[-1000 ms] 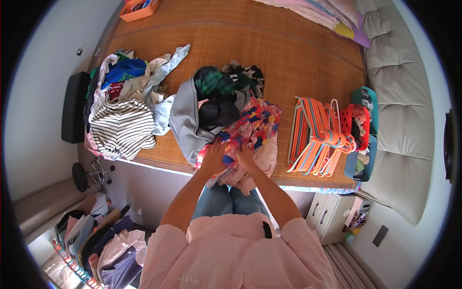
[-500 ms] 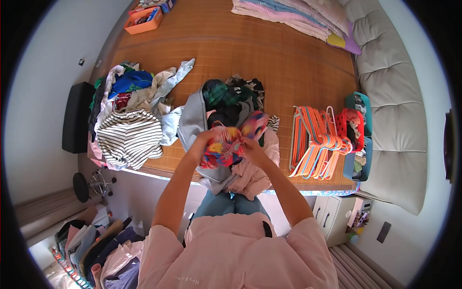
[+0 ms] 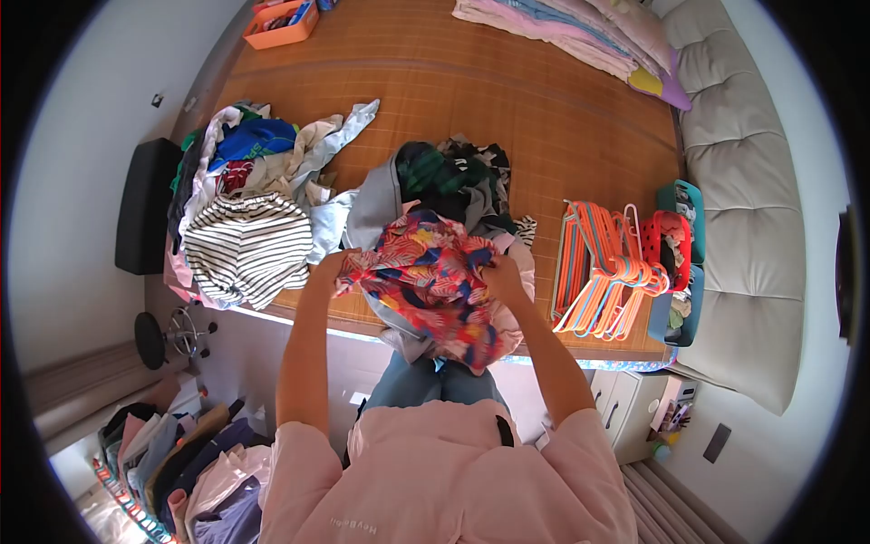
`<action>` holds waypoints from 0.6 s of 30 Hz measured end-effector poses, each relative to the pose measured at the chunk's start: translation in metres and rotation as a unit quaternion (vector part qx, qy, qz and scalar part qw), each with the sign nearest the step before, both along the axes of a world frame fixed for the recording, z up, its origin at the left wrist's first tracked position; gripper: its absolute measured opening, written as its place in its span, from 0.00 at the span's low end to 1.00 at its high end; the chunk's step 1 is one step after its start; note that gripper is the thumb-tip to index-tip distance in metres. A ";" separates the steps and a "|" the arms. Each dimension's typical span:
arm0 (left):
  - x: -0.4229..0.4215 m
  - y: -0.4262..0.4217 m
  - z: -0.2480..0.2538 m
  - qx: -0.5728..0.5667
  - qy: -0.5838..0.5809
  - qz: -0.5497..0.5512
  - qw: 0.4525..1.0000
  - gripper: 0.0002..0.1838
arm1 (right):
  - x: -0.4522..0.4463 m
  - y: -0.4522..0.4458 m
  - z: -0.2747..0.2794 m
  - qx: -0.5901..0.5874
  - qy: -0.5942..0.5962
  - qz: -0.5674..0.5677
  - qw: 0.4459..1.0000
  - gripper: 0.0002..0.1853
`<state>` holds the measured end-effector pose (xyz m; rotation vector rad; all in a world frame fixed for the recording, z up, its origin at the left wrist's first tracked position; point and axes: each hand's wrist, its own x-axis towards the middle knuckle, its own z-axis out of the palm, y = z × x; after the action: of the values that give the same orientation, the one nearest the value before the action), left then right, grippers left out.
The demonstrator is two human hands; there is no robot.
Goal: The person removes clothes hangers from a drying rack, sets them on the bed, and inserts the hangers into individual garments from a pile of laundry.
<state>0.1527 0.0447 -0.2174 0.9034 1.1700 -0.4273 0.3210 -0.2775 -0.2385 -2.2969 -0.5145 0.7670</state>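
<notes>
Head: floral garment (image 3: 424, 270) partly blurred; grey cloth (image 3: 372, 216) partly hidden.

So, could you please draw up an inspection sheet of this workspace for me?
Surface: brown mat, bearing clothes, hangers and containers.
Job's things: floral garment, spread between both hands over the middle heap; whether they touch is unclear.
Clutter: left heap, striped garment on top; red basket and two teal baskets at right, filled; orange tray at far left; folded bedding at far right.
Grippers: bare hands; left hand and right hand each grip the floral garment.
Cables: nothing seen.
Surroundings: grey padded panel at right; stool and hung clothes at lower left.
</notes>
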 end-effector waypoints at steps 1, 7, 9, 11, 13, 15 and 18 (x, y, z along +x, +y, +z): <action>-0.001 0.002 0.006 0.046 0.033 -0.013 0.998 0.12 | 0.003 0.004 -0.001 0.035 0.005 -0.031 0.999 0.15; 0.020 0.009 -0.069 0.566 -0.034 0.102 0.817 0.29 | 0.031 0.033 -0.040 0.298 0.103 -0.250 0.916 0.18; 0.024 -0.059 -0.045 0.672 -0.111 0.037 0.731 0.30 | 0.024 0.032 -0.045 0.274 0.221 -0.227 0.908 0.19; 0.028 -0.106 -0.044 0.502 -0.264 -0.017 0.824 0.31 | 0.008 0.040 -0.031 0.210 0.269 -0.195 0.920 0.19; 0.050 -0.154 0.000 0.300 -0.351 0.057 0.885 0.32 | -0.015 0.039 -0.014 0.306 0.399 -0.094 0.859 0.20; 0.055 -0.159 0.006 0.193 -0.301 0.049 0.933 0.30 | -0.018 0.035 0.012 0.306 0.457 0.017 0.835 0.21; 0.047 -0.151 -0.002 0.082 -0.274 0.059 0.957 0.30 | 0.019 0.006 0.021 0.261 0.540 0.144 0.787 0.20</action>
<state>0.2000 -0.1063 -0.2189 1.0063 0.7465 0.0269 0.3403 -0.2715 -0.2171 -0.9898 -0.4280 1.6570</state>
